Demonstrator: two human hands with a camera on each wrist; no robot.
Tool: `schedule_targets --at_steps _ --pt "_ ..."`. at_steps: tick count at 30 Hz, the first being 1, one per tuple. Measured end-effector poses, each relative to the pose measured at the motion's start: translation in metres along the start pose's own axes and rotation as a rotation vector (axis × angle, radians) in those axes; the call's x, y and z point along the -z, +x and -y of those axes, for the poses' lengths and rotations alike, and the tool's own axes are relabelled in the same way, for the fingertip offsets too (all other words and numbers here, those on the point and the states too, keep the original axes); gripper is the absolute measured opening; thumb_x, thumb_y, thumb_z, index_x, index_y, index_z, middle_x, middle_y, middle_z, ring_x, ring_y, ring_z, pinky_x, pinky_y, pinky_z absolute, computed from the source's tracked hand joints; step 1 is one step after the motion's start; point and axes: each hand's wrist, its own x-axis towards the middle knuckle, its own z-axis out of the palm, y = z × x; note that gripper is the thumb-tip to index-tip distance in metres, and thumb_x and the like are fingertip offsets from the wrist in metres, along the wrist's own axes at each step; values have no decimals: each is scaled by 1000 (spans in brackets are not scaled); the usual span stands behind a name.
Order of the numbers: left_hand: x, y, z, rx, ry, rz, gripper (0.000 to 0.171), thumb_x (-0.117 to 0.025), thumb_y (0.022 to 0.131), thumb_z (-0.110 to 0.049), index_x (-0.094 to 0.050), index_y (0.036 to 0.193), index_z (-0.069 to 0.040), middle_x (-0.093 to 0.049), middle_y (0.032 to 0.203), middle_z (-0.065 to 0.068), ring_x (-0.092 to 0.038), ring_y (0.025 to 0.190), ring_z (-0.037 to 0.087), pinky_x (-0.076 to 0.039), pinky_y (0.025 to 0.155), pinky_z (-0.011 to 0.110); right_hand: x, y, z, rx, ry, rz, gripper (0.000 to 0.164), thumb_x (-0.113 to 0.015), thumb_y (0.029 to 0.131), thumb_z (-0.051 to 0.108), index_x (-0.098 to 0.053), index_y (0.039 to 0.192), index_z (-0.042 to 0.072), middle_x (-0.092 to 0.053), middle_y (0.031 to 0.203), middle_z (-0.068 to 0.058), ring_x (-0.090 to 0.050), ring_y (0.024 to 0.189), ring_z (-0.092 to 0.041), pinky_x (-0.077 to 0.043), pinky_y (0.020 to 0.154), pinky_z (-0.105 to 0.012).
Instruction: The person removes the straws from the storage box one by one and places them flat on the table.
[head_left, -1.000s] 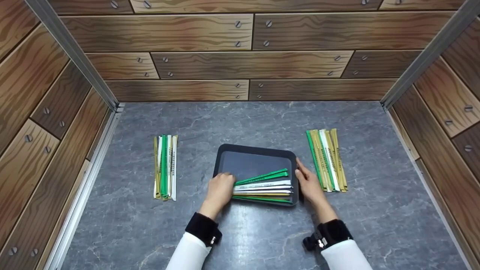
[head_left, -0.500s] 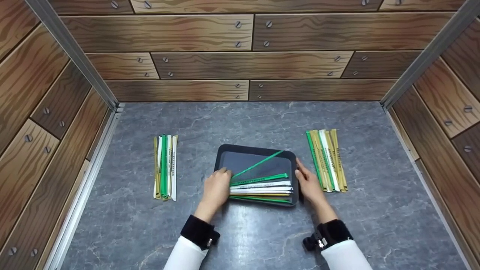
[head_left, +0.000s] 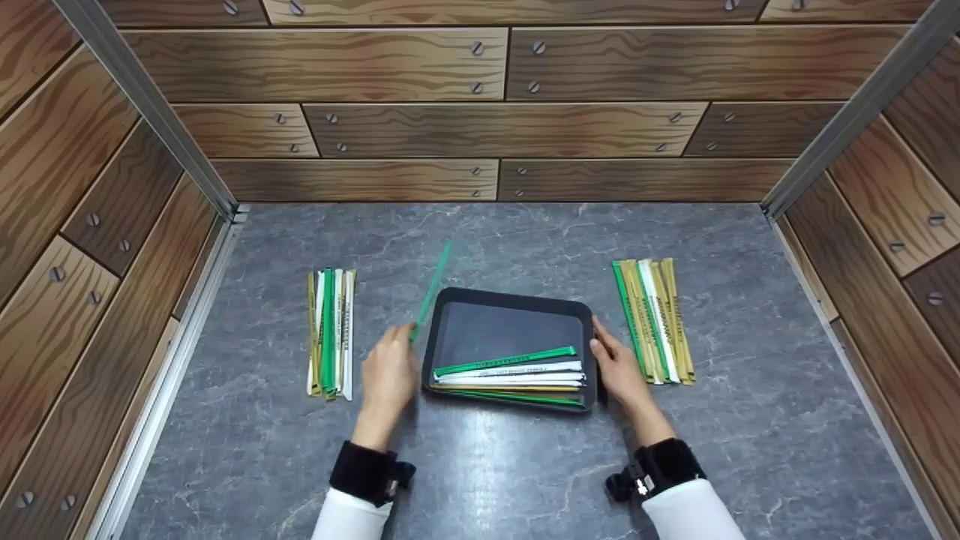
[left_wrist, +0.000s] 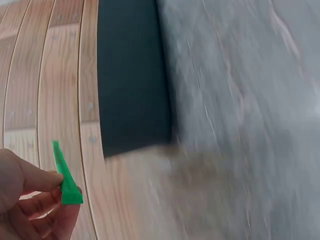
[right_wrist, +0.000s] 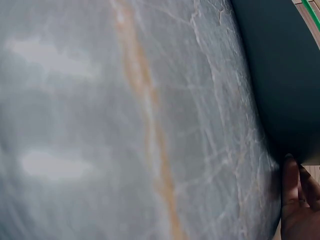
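My left hand pinches a thin green stick packet near one end, just left of the dark tray. In the left wrist view its crimped end sticks out between thumb and fingers. The packet points up and away, slightly blurred in the head view. Against the right side of the dark tray rests my right hand, its fingers straight along the outer wall. In the right wrist view, fingertips touch the tray's wall. Several green, white and gold stick packets lie along the tray's near side.
On the grey marbled table, a row of green, white and gold stick packets lies to the left. A similar row of packets lies to the right, close to my right hand. Wood-patterned walls enclose the back and sides.
My left hand has lifted one green packet out of the tray and carried it left, past the tray's edge, turning it upward. The right hand and tray have stayed put.
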Motion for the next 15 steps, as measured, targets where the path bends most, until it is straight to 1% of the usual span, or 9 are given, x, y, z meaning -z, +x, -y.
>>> schedule_targets --at_steps 2,4,6,10,12,15 --pt "4 -1 8 33 -3 -21 33 -63 85 6 -68 117 -1 -68 104 16 -67 81 37 -55 63 49 0 0 0 1 -2 1 51 -44 106 23 -31 155 15 -31 154 -17 -29 141 -37 -24 113 -48" --pt "8 -2 16 81 -8 -36 33 -62 86 6 -68 117 0 -68 102 17 -67 81 38 -55 64 50 0 0 0 2 -1 1 51 -44 106 22 -31 155 16 -31 154 -17 -29 141 -37 -24 113 -48" --pt "12 -3 21 144 -15 -44 32 -60 87 6 -67 118 1 -67 102 19 -67 82 39 -54 64 51 0 0 -1 2 -4 -1 51 -45 106 22 -32 154 16 -32 154 -17 -29 141 -37 -24 113 -48" --pt "18 -8 31 270 -27 -59 31 -60 89 5 -66 120 4 -66 107 23 -66 87 42 -54 69 53 0 0 -1 -3 -4 1 51 -44 106 22 -31 155 16 -31 155 -17 -29 141 -36 -24 113 -48" --pt "20 -10 35 308 -29 -77 31 -60 89 5 -66 120 5 -66 108 24 -65 90 44 -52 72 55 0 0 0 -6 -5 2 51 -44 106 22 -31 155 17 -31 155 -17 -28 142 -36 -24 113 -48" --pt "22 -12 43 356 -18 -93 31 -58 89 4 -66 119 5 -66 107 25 -64 89 46 -51 70 57 0 0 0 -9 -3 3 51 -44 106 22 -31 155 17 -30 155 -17 -28 142 -37 -24 114 -48"
